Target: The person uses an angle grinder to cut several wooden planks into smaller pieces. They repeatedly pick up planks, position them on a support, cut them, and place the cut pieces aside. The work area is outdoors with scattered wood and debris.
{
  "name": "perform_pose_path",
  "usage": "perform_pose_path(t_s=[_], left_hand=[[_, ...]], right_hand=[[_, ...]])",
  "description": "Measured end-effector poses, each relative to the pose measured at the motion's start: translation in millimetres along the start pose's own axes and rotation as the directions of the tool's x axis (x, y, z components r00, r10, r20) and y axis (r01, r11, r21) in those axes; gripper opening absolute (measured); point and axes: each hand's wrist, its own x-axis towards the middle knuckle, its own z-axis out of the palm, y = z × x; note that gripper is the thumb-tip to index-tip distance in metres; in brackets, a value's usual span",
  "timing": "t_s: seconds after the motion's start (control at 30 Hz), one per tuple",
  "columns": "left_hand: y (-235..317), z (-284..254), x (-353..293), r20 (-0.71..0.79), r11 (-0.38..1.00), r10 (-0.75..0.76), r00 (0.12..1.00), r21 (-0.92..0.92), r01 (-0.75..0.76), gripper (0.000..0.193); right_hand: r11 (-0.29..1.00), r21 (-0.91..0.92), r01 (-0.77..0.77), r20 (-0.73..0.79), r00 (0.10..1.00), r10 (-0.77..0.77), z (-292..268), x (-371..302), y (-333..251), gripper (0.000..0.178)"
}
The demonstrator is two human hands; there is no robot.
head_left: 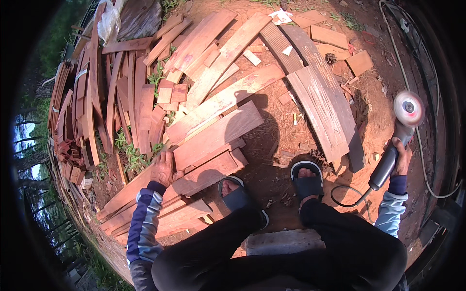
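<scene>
The left hand [164, 169] lies spread on a plank [213, 137] — firm pressure there should steady it. The right hand [402, 157] wraps the grinder [386, 166], disc [409, 107] beyond its fingers; best keep the cord [361, 199] below that hand clear.

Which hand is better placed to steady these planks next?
Probably the left hand: it rests on the planks, while the right hand grips the angle grinder, away from them.
</scene>
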Motion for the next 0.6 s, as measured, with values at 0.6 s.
perform_pose_path(t_s=[0.6], left_hand=[[215,-7,123,0.072,0.969,0.115,0.991,-0.228,-0.096,0.074]], right_hand=[[0.996,0.071,-0.052,-0.112,0.992,0.059,-35,10,18,0.045]])
